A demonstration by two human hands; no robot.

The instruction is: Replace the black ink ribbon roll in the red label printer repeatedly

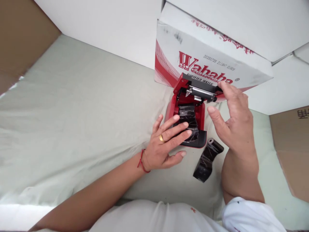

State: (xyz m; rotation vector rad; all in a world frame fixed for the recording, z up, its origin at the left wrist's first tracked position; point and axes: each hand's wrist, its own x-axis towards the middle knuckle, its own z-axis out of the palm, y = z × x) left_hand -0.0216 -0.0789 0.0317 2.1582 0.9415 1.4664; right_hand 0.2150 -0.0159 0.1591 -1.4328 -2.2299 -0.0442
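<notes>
A small red and black label printer (201, 143) stands on the cloth with its lid (200, 84) raised; a roller and metal bar show on the lid's underside. Crinkled black film, looking like printer ribbon (186, 112), lies inside the red body. My left hand (166, 141) rests over the film and the printer's front left edge, palm down, fingers spread. At the lid's right corner is my right hand (235, 116), index fingertip against it, thumb held apart below. A second length of black ribbon on a core (208, 161) lies to the right of the printer.
Behind the printer stands a white and red Wahaha water carton (193, 42), close to the raised lid. White panels (108, 25) rise at the back. Brown cardboard (21, 38) is at the far left, and more cardboard (292, 141) at the right. Pale green cloth (72, 119) covers the surface.
</notes>
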